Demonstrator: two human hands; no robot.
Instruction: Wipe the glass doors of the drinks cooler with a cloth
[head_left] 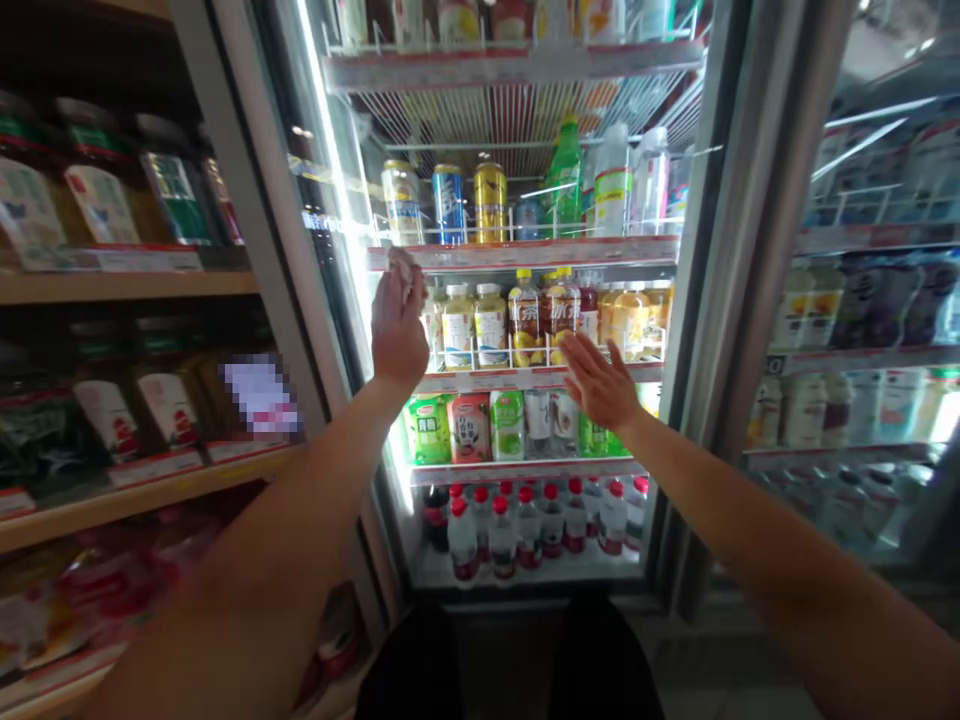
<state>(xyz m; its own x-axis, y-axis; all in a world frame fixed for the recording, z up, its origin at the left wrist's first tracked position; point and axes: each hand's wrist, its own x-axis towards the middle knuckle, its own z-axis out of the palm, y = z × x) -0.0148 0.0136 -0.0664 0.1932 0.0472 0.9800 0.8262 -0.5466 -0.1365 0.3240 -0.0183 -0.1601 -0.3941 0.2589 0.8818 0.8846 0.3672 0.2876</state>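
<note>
We see both our bare arms stretched forward into an open drinks fridge. Our left hand (399,325) is raised, back of hand toward us, fingers closed round a small pale cloth or wad (405,268) pressed at the left end of the upper shelf edge (525,252); what the wad is exactly we can't tell. Our right hand (600,385) is lower and to the right, palm facing away, fingers spread wide and holding nothing, set just in front of the yellow-capped tea bottles (532,315) and over the next shelf rail (517,377).

Other things: on the upper shelf stand cans (448,205) at left and a green bottle (564,172) w/ clear bottles to its right. Below the right hand, a row of green and pink cartons (469,425). Lowest, nearest us, red-capped bottles (517,520) in a cluster. The fridge's lit left edge (341,230) runs up just beside the left hand; the door frame (731,250) stands to the right, w/ a second, closed glass-door fridge (870,300) beyond it, drinks blurred behind the glass. At far left, wooden shelves (127,285) carry jars and packets, one label blurred out. Bottom centre, a dark shape close to us, prob. our own clothing; can't tell for sure.
</note>
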